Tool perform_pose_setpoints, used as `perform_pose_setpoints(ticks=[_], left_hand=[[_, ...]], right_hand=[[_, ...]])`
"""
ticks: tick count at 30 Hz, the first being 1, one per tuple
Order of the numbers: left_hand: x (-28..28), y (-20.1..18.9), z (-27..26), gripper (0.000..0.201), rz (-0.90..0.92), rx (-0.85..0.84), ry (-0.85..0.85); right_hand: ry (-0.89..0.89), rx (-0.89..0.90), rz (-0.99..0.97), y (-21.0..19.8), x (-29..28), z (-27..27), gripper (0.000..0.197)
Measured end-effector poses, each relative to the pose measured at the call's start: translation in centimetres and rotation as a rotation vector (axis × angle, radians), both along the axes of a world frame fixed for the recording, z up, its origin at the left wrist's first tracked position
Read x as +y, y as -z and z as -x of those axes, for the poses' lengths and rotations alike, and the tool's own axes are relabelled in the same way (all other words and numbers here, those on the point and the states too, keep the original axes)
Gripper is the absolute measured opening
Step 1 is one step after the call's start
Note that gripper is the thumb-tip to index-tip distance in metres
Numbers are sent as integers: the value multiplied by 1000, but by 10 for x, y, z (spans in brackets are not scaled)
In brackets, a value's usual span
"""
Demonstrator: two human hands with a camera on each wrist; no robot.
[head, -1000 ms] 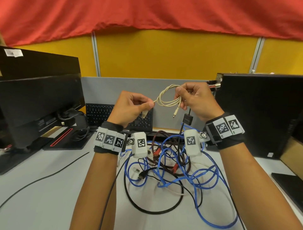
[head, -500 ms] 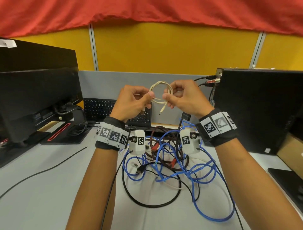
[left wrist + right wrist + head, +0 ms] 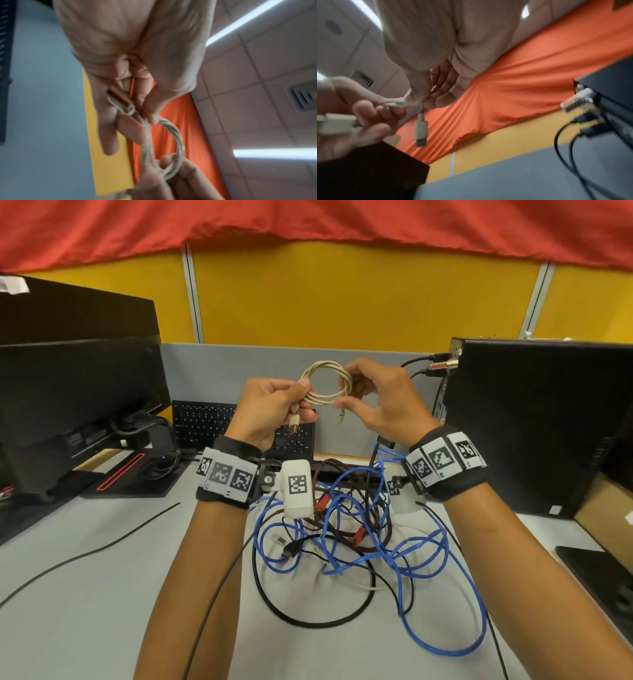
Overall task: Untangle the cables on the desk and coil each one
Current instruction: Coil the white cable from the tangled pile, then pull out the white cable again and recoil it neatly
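A short beige USB cable (image 3: 325, 383) is wound into a small coil, held up above the desk between both hands. My left hand (image 3: 274, 409) pinches the coil's left side, with the larger plug (image 3: 293, 428) hanging below its fingers. My right hand (image 3: 376, 402) grips the coil's right side (image 3: 178, 148), and the small plug (image 3: 420, 130) dangles under its thumb. Below my wrists a tangle lies on the desk: a long blue cable (image 3: 428, 559), a black cable (image 3: 308, 618) and a dark brown cable with red plugs (image 3: 359, 534).
A black monitor (image 3: 78, 392) stands at the left and a black computer case (image 3: 541, 419) at the right with cables plugged in. A keyboard (image 3: 205, 419) leans against the grey partition (image 3: 239, 371). A thin black cable (image 3: 85, 553) crosses the desk's left side.
The beige cable has gone from a loose stretch between separated hands to a tight small coil. Both hands have come closer together around it.
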State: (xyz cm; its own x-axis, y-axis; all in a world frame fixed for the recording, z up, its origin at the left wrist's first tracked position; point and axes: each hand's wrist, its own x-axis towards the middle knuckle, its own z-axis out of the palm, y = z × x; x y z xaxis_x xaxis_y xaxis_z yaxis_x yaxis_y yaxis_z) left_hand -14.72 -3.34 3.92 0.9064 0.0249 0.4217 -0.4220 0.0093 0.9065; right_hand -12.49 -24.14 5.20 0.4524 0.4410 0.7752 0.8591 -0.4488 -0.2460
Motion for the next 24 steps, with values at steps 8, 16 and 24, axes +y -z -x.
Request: perform_pose_setpoints(ticks=[8, 16, 24], left_hand=[[16, 8, -8, 18, -252, -118, -219], [98, 35, -45, 14, -624, 207, -484], [153, 84, -78, 18, -894, 732, -433]], right_hand=[[-12, 501, 1, 2, 6, -10, 53], [38, 491, 313, 14, 7, -16, 31], [-32, 507, 379, 17, 19, -15, 24]])
